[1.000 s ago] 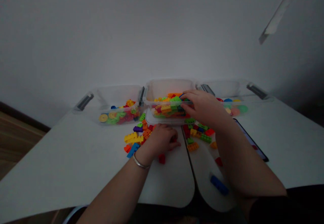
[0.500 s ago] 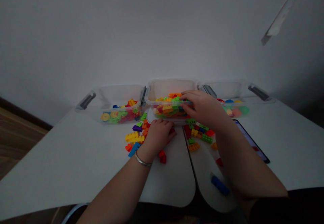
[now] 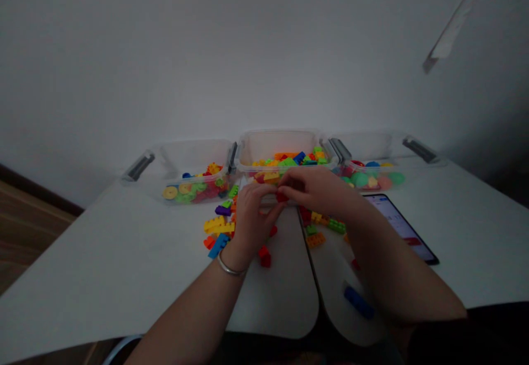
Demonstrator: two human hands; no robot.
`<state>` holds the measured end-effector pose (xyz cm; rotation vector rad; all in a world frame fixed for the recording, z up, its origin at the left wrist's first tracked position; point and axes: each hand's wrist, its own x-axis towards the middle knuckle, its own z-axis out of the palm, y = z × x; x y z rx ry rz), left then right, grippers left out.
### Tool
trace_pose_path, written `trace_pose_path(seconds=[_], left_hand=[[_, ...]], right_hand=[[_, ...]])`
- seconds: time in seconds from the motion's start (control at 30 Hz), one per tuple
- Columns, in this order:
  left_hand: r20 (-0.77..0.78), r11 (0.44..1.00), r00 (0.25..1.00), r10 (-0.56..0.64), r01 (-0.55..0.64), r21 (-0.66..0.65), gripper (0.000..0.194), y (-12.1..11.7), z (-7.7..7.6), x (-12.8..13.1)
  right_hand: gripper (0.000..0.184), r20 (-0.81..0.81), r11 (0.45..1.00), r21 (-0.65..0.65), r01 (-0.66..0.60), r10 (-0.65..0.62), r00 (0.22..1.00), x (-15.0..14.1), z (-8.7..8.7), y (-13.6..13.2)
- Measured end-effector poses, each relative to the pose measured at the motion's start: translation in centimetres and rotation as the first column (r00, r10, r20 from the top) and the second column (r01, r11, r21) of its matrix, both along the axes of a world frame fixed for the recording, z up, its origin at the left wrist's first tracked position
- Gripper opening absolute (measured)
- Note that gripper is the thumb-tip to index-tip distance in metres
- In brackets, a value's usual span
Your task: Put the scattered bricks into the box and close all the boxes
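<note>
In front of the middle clear box, my left hand (image 3: 254, 219) and my right hand (image 3: 317, 188) meet with fingertips pinched on a small red toy brick (image 3: 281, 196). The brick is mostly covered by the fingers. The middle box (image 3: 285, 135) holds many coloured bricks; its lower front is partly hidden by my hands. To the left of my left hand lie yellow bricks (image 3: 219, 225), a blue brick (image 3: 219, 245) and a purple brick (image 3: 223, 210). Below the hands is a red brick (image 3: 265, 256). Under my right forearm are orange (image 3: 316, 239) and green bricks (image 3: 336, 225).
A left clear box (image 3: 194, 147) holds coloured pieces, and a right clear box (image 3: 366, 143) holds round pieces. A phone (image 3: 403, 224) lies right of my right forearm. A blue brick (image 3: 359, 301) sits near the front edge, beside the gap between two table tops.
My right hand has come out of the middle box, down and left to my left hand. My left hand has risen slightly, and both now pinch a red brick.
</note>
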<state>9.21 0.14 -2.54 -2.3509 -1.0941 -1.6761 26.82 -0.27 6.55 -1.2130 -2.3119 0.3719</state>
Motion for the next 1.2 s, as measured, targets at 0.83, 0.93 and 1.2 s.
trace_pose_path(seconds=[0.83, 0.93, 1.2], left_hand=[[-0.078, 0.985, 0.996, -0.041, 0.027, -0.172, 0.013, 0.2, -0.2, 0.3], [-0.072, 0.983, 0.996, -0.059, 0.045, -0.179, 0.011, 0.2, -0.3, 0.3], [-0.084, 0.977, 0.993, -0.08, 0.061, -0.205, 0.009, 0.3, -0.4, 0.6]], right_hand=[[0.01, -0.194, 0.959, 0.195, 0.205, -0.167, 0.967, 1.7, -0.3, 1.2], [0.012, -0.206, 0.904, 0.327, 0.276, -0.217, 0.954, 2.1, -0.4, 1.7], [0.022, -0.138, 0.886, 0.374, 0.274, -0.24, 0.961, 2.0, -1.4, 2.6]])
